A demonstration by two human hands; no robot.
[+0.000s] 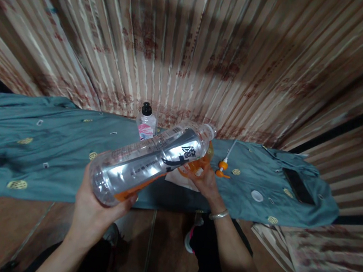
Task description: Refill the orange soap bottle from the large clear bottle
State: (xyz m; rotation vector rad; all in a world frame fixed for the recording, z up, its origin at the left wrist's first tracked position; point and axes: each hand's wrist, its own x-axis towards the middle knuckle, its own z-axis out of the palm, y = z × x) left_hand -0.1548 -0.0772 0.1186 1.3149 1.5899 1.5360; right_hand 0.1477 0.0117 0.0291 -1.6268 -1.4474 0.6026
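Observation:
My left hand (101, 208) is closed around the base of a large clear plastic bottle (152, 159) with a silver label. The bottle is tilted, its neck up and to the right. Behind its neck, my right hand (205, 181), with a bangle on the wrist, is closed on an orange bottle (203, 161), partly hidden by the clear one. Whether the two bottles touch, I cannot tell. An orange pump dispenser top (222, 165) with a clear tube lies to the right of my right hand. Beneath the orange bottle is a pale sheet (181, 180).
A clear bottle with a black cap (146, 123) and pink label stands at the back. On the blue-green cloth (66, 157) to the right lie a white round lid (256, 196) and a black phone (298, 186). A patterned curtain (179, 43) hangs behind.

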